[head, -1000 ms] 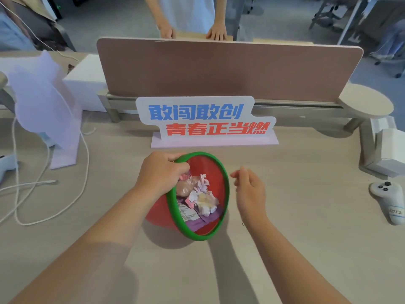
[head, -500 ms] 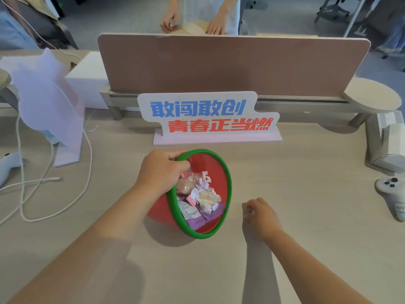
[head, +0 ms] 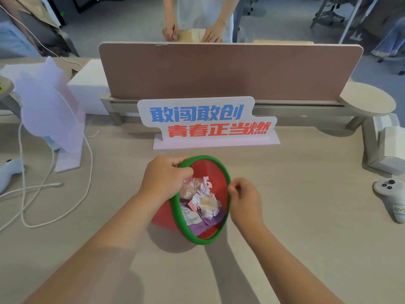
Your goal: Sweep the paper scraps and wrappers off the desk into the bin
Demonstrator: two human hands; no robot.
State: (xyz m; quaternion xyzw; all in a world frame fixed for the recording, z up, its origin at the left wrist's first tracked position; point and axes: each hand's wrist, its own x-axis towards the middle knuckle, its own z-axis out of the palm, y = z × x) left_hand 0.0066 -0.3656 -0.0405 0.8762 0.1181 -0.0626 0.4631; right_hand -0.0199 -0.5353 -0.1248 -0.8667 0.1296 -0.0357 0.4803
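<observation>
Scraps (head: 202,198) and wrappers lie inside the tilted red bin (head: 210,172) on the desk (head: 306,216); the wrapper print is too small to read. Left hand (head: 164,178) grips the green rim, right hand (head: 245,198) has fingertips pinched at the opposite rim. Behind stands a sign (head: 208,121) reading "敢闯敢创 青春正当燃".

The left hand (head: 164,178) hides part of the bin (head: 219,163) rim — left controller (head: 8,174) cut off at the frame's edge.

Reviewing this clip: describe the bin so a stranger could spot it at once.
Start at the lettered sign standing mid-desk; the bin sits just in front, tipped on its side. The left hand grips its rim, the right hand touches the other side. It is the only red tub with a green rim, holding wrappers.
</observation>
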